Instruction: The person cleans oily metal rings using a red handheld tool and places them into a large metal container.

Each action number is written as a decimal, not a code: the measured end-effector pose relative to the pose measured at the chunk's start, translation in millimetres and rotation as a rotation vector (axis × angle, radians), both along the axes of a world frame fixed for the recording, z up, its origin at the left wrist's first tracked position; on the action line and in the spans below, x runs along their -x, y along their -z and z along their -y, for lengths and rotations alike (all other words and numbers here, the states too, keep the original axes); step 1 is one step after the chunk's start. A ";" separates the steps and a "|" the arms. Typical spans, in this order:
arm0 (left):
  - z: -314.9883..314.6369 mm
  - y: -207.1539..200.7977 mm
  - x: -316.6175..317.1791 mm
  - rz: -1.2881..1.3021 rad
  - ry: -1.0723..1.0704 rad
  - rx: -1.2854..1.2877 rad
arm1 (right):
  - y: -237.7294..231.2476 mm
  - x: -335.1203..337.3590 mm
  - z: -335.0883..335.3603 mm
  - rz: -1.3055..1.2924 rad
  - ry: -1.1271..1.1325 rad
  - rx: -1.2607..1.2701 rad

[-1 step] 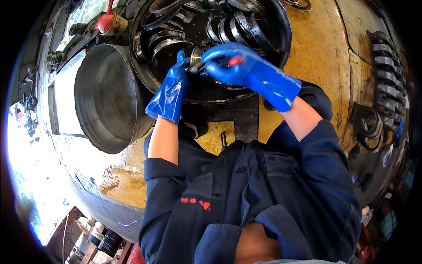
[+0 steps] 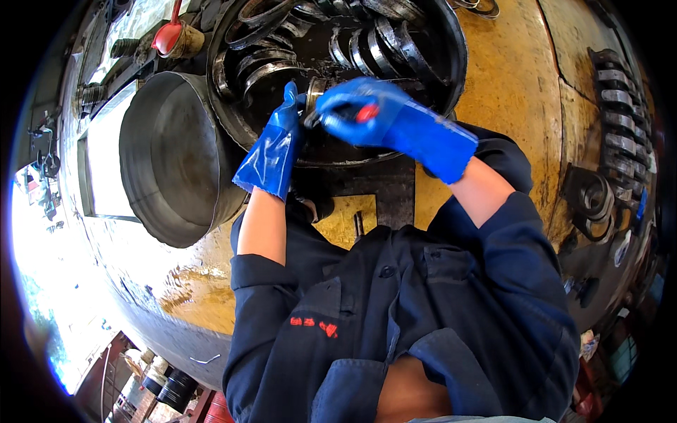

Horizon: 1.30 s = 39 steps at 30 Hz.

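- Your left forearm (image 2: 262, 227), bare, reaches from the near side toward the far side.
- Your blue-gloved left hand (image 2: 284, 120) points far, one digit raised; the rest of its grip is hard to see.
- Your right forearm (image 2: 482, 190), also bare, slants far and leftward.
- Your blue-gloved right hand (image 2: 384, 102), slightly blurred, sits just right of the left one, its fingers (image 2: 343, 92) curled, pointing left.

Left hand (image 2: 282, 120) grips metal ring (image 2: 316, 90); right hand (image 2: 384, 109) has red-handled tool (image 2: 367, 113) beside it, contact blurred. Black pan (image 2: 314, 49) with curved metal pieces (image 2: 381, 56) under grip; grey tub (image 2: 169, 162) left.
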State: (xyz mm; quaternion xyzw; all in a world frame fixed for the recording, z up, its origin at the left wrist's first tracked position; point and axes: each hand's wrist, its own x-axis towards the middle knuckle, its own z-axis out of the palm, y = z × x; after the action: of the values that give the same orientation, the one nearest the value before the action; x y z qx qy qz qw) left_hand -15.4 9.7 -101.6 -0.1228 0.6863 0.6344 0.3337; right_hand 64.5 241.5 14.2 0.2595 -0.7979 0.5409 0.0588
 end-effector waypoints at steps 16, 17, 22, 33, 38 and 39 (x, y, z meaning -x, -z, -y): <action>-2.8 -80.8 -35.9 -0.185 -0.060 0.154 | 14.0 30.7 -25.2 1.134 0.742 0.241; -1.3 -84.3 -34.1 -0.173 -0.120 0.131 | 13.4 29.2 -24.4 1.124 0.753 0.314; -0.7 -95.6 -24.9 -0.135 -0.442 -0.028 | 10.5 13.1 -16.1 1.054 0.774 0.645; 3.4 -101.8 -13.1 -0.185 -0.416 -0.280 | 66.5 17.6 -12.5 0.990 0.519 0.058; 18.2 -101.9 -13.7 -0.179 -0.265 -0.405 | 40.5 24.1 -2.5 1.057 0.283 -0.113; 21.7 -99.4 -13.5 -0.178 -0.188 -0.463 | 49.4 22.5 -4.6 1.022 0.238 0.006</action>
State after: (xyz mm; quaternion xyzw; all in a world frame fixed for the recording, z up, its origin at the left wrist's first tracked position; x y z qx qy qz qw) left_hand -1.9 -12.0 -2.1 -0.0501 0.5350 0.8112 0.2306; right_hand 41.9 246.0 -35.2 -0.1302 -0.7471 0.5903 -0.2764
